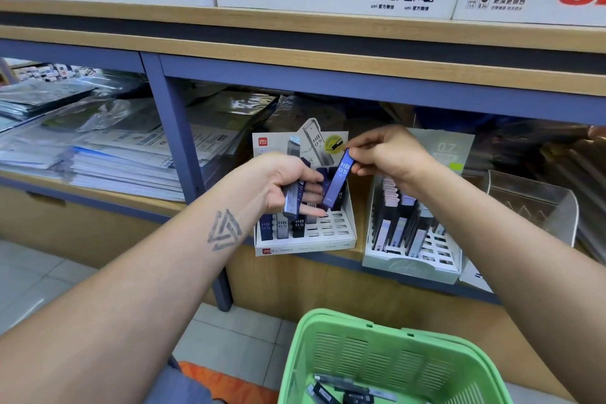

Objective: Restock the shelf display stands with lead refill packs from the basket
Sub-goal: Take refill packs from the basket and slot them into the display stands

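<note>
The right hand (390,154) pinches a blue lead refill pack (339,179) tilted over the white display stand (328,239) on the shelf. The left hand (285,184) grips several packs (292,200) (fingers curled). At 6 o'clock, the green basket (387,354) holds more.

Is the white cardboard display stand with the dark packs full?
No, the white cardboard display stand is partly full: many front-right slots are empty.
</note>
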A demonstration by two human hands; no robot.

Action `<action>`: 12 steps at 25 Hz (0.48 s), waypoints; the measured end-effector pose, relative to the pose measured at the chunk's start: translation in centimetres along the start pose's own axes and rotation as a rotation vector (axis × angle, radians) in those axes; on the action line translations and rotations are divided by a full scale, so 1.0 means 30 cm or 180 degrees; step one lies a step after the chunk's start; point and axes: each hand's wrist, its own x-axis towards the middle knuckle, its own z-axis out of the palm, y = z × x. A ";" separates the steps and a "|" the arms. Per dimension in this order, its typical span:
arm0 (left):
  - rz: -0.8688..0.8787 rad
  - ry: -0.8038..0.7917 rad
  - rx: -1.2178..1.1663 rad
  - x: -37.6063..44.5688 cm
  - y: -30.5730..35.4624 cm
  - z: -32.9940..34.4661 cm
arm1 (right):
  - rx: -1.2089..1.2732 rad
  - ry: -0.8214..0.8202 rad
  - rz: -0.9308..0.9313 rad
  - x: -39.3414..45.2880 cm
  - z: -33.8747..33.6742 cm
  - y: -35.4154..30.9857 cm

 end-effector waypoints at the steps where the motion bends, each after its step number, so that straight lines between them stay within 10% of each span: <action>1: 0.0020 0.0091 0.0016 0.004 0.004 -0.006 | -0.0465 0.0064 -0.0131 0.005 -0.004 -0.003; 6: -0.0031 0.0252 0.0085 0.028 0.013 -0.006 | -0.2389 -0.0083 -0.0777 0.016 0.057 0.049; 12: 0.0036 0.0199 -0.0258 0.040 0.020 -0.013 | -0.2813 -0.0117 -0.1205 0.020 0.106 0.110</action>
